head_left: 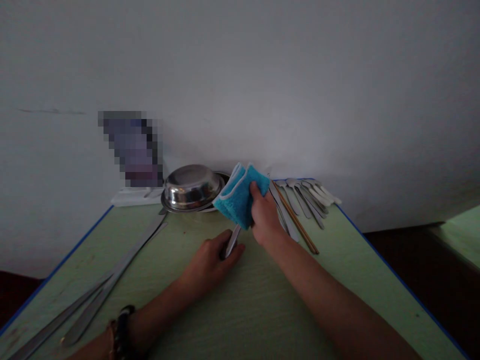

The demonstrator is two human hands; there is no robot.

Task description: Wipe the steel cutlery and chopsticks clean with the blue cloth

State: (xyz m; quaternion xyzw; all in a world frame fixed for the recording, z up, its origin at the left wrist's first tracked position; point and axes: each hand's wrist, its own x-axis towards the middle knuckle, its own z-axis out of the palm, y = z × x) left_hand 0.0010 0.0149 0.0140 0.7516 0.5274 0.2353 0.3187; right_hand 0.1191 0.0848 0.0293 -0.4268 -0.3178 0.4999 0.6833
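Over the table's [157, 260] middle, the left hand [213, 255] pinched a utensil [233, 242], likely light, stiff and slick, by its near end, a sound hold; the right hand [264, 215] clasped a soft-looking cloth [238, 200] about its far part.

L hand [210, 257] curled in a grip, L forearm [161, 306] trailing back-left of it, w/ R hand [265, 212] fwd & right of it, clenched, thumb [255, 190] pointing fwd.
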